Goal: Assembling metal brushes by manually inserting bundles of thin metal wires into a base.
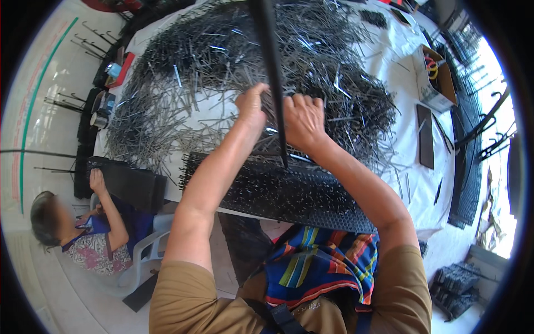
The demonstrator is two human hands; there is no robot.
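Observation:
A wide heap of thin dark metal strips (pixel 222 55) covers the white-topped table, and both my hands reach into its near middle. My left hand (pixel 253 108) is closed, its fingertips turned away, beside the strips; what it grips is hidden. Just to its right, my right hand (pixel 304 119) has its knuckles up and fingers curled down at the heap, hiding whatever is in them. Under my forearms, along the table's near edge, lies a long black perforated panel (pixel 267 192) with many short pieces standing in its holes. A dark upright bar (pixel 272 72) crosses the view between my hands.
At left, another person (pixel 94 228) sits by a black panel (pixel 133 183). A cardboard box (pixel 434 80) holding rolls of tape and a dark flat bar (pixel 425 136) lie at right. Hooked racks (pixel 489 122) line the right side. Striped cloth (pixel 322 264) covers my lap.

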